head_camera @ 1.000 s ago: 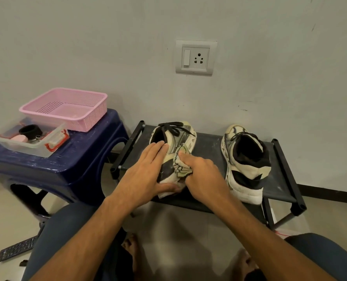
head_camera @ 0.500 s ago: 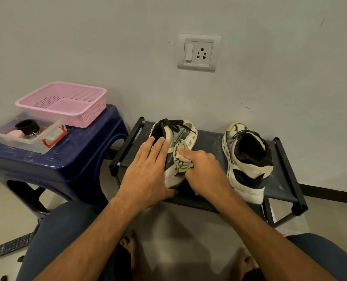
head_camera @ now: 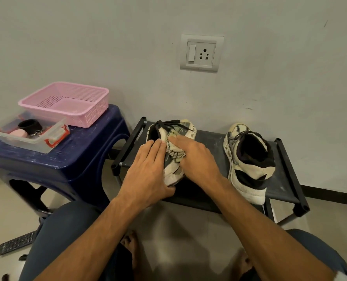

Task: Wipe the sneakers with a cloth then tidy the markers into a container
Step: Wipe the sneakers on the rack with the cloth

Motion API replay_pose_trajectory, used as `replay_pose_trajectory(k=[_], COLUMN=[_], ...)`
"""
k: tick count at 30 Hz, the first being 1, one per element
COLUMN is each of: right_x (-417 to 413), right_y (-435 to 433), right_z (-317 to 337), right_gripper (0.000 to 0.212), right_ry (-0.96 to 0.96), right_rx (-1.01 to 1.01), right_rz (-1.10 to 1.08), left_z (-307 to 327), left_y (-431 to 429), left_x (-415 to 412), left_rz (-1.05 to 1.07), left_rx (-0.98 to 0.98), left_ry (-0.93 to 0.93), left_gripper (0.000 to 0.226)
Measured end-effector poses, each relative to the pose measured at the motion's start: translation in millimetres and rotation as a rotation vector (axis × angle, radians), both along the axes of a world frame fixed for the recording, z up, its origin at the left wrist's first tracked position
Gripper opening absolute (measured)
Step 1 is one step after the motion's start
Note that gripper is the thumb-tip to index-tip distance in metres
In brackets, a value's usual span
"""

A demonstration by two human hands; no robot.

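Two cream-and-black sneakers stand on a low black rack (head_camera: 286, 169). My left hand (head_camera: 148, 171) lies flat on the left sneaker (head_camera: 185, 128), with the thumb under its heel, holding it steady. My right hand (head_camera: 197, 157) presses a crumpled pale cloth (head_camera: 173, 151) against that sneaker's side. The right sneaker (head_camera: 247, 165) stands untouched, heel toward me. No markers can be made out; a clear plastic container (head_camera: 26, 136) at left holds small items.
A pink mesh basket (head_camera: 67, 102) and the clear container sit on a dark blue plastic stool (head_camera: 52, 165) to the left of the rack. A wall socket (head_camera: 202, 52) is above. A remote control (head_camera: 16, 243) lies on the floor at lower left. My knees and bare feet are below.
My right hand has slid the cloth forward along the left sneaker, toward the laces. My left hand moved up the shoe with it. The view shifted slightly.
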State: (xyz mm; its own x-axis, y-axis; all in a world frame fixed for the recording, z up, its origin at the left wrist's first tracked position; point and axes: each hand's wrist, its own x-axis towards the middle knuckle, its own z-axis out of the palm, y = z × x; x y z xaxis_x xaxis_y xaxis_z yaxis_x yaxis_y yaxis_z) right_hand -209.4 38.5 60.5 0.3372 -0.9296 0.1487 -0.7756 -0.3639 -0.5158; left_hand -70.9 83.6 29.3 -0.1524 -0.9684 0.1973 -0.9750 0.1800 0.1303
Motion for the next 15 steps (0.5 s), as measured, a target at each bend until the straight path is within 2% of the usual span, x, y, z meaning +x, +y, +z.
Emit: replay_pose_trajectory(k=[3, 7, 11, 15], right_x=[1, -2, -8, -12], right_y=[-10, 2, 23, 13], right_z=[0, 6, 0, 4], right_gripper=[0.066, 0.050, 0.036, 0.044], right_ry=[-0.001, 0.058, 0.132, 0.169], right_rx=[-0.002, 0.070, 0.008, 0.050], right_rz=[-0.093, -0.078, -0.031, -0.117], left_z=[1, 0, 0, 3], left_y=[0, -1, -1, -2], left_x=[-3, -1, 1, -5], left_rz=[-0.018, 0.000, -0.003, -0.025], left_rx=[-0.022, -0.012, -0.018, -0.025], left_ry=[0.008, 0.049, 0.070, 0.046], left_gripper=[0.118, 0.118, 0.119, 0.118])
